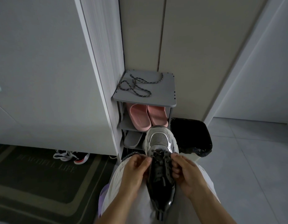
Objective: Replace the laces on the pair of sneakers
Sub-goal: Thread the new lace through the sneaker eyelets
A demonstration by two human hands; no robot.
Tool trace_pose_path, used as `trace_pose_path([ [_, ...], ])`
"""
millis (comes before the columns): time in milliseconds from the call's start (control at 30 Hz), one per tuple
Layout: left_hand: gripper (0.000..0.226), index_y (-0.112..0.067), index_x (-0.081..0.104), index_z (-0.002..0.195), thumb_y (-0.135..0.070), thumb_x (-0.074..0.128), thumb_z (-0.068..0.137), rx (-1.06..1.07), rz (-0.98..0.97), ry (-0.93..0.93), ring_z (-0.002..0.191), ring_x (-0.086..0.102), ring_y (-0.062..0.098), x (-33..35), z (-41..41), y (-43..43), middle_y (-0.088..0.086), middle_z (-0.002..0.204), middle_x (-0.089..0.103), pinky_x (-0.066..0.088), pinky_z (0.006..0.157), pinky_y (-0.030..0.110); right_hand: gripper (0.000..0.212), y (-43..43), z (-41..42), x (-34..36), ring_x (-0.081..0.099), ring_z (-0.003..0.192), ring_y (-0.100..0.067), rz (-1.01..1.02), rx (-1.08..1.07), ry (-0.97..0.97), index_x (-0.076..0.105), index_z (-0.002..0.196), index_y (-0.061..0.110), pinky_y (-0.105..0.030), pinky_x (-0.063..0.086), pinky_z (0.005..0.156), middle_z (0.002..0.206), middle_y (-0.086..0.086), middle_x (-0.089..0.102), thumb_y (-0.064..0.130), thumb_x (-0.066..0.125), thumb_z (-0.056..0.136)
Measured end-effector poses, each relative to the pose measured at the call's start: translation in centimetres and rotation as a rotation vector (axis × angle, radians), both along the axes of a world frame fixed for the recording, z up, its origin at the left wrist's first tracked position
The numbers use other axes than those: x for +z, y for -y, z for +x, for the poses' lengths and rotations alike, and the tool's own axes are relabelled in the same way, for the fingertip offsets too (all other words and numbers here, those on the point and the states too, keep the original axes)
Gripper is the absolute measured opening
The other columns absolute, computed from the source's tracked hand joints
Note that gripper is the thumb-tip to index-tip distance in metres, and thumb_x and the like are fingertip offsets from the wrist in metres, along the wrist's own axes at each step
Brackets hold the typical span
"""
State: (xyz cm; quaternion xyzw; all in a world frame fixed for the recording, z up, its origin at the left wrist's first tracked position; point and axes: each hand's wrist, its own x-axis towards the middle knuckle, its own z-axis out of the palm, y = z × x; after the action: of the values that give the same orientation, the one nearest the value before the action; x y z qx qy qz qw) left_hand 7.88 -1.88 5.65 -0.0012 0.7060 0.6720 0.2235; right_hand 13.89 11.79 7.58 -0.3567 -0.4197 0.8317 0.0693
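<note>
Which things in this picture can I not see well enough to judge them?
All in the head view:
- Lace ends: covered by the grip of the left hand and the right hand.
- Sneaker eyelets: too dark to count.
- Shoes at the left: mostly hidden under the cabinet.
- Mat lettering: dim and unreadable.
</note>
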Motion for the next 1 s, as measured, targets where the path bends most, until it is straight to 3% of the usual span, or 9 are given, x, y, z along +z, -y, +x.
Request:
trace_pose_path([
  [133, 0.058, -0.029, 0.038, 0.105, -0.023, 0.081, 0.066, -0.123, -0.214, -0.436, 0.093, 0.051, 0.002, -1.0, 2.1, 0.4, -0.009, 0.104, 0.048, 0.043, 0.074, 0.006, 0.023, 0.3, -0.2, -0.1, 0.036, 0.044, -0.009, 0.010, -0.076, -0.041, 0.047, 0.067, 0.008, -0.017, 0.029, 0.036, 0.055, -0.001, 0.044, 0.000, 0.050, 0.089],
  [233, 0.072, -0.036, 0.031, 0.109, -0.028, 0.083, 0.058, -0.285, -0.403, -0.852, 0.114, 0.037, 0.003, -2.9, 2.9, 0.6, -0.013, 0.121, 0.028, 0.036, 0.092, 0.017, 0.024, 0.2, -0.1, 0.0, 0.038, 0.045, -0.010, 0.010, -0.065, -0.041, 0.047, 0.065, 0.006, -0.017, 0.030, 0.037, 0.055, -0.002, 0.045, 0.001, 0.050, 0.089],
  [300, 0.063, -0.033, 0.040, 0.108, -0.035, 0.080, 0.060, -0.289, -0.534, -1.005, 0.118, 0.032, 0.011, -3.6, 2.7, 0.5, -0.005, 0.128, 0.026, 0.037, 0.091, 0.027, 0.024, 0.1, 0.0, -0.1, 0.038, 0.045, -0.010, 0.008, -0.050, -0.034, 0.048, 0.065, 0.006, -0.017, 0.031, 0.037, 0.054, -0.002, 0.045, 0.003, 0.051, 0.089],
  [367, 0.037, -0.029, 0.049, 0.097, -0.038, 0.070, 0.068, -0.229, -0.532, -1.052, 0.114, 0.035, 0.012, -3.3, 2.4, 0.4, -0.001, 0.126, 0.034, 0.040, 0.087, 0.026, 0.024, 0.0, 0.0, -0.1, 0.038, 0.044, -0.010, 0.005, -0.042, -0.028, 0.049, 0.065, 0.006, -0.018, 0.031, 0.037, 0.054, -0.003, 0.045, 0.005, 0.051, 0.089],
  [467, 0.016, -0.024, 0.043, 0.078, -0.027, 0.057, 0.072, -0.195, -0.494, -1.146, 0.100, 0.042, 0.011, -2.7, 2.0, 0.8, -0.005, 0.111, 0.043, 0.044, 0.079, 0.022, 0.026, -0.2, 0.1, -0.1, 0.037, 0.043, -0.010, -0.042, -0.060, -0.041, 0.048, 0.063, 0.006, -0.019, 0.031, 0.038, 0.054, -0.003, 0.043, 0.007, 0.049, 0.089],
  [600, 0.016, -0.022, 0.037, 0.071, -0.013, 0.051, 0.074, -0.151, -0.401, -1.157, 0.080, 0.044, 0.006, -2.9, 1.9, 2.4, -0.011, 0.090, 0.044, 0.040, 0.067, 0.021, 0.027, -0.4, 0.3, -0.3, 0.039, 0.039, -0.007, -0.108, -0.121, -0.061, 0.047, 0.063, 0.009, -0.017, 0.031, 0.036, 0.049, 0.000, 0.044, 0.006, 0.047, 0.090],
  [767, 0.007, -0.026, 0.042, 0.080, -0.027, 0.049, 0.082, -0.102, -0.396, -0.959, 0.069, 0.049, 0.008, -3.3, 0.3, 3.9, -0.011, 0.077, 0.047, 0.046, 0.059, 0.027, 0.018, -0.4, 0.2, -0.6, 0.043, 0.050, -0.010, -0.061, -0.081, -0.091, 0.051, 0.069, 0.009, -0.020, 0.036, 0.047, 0.060, -0.002, 0.049, 0.004, 0.051, 0.087],
  [900, 0.023, -0.035, 0.046, 0.086, -0.015, 0.058, 0.085, -0.089, -0.318, -0.779, 0.076, 0.056, 0.012, -2.5, 0.3, 2.9, -0.015, 0.080, 0.053, 0.049, 0.063, 0.021, 0.019, -0.9, -0.2, 0.3, 0.056, 0.062, -0.013, -0.006, -0.081, -0.153, 0.056, 0.071, 0.009, -0.025, 0.041, 0.065, 0.067, -0.005, 0.062, 0.002, 0.049, 0.087],
  [1000, 0.024, -0.031, 0.053, 0.086, -0.008, 0.060, 0.085, -0.090, -0.274, -0.625, 0.080, 0.058, 0.008, -2.0, -0.3, 2.0, -0.011, 0.081, 0.059, 0.049, 0.065, 0.018, 0.019, -2.2, -0.6, 1.2, 0.054, 0.059, -0.013, 0.016, -0.103, -0.207, 0.058, 0.078, 0.009, -0.024, 0.042, 0.061, 0.062, -0.003, 0.060, 0.010, 0.045, 0.091],
])
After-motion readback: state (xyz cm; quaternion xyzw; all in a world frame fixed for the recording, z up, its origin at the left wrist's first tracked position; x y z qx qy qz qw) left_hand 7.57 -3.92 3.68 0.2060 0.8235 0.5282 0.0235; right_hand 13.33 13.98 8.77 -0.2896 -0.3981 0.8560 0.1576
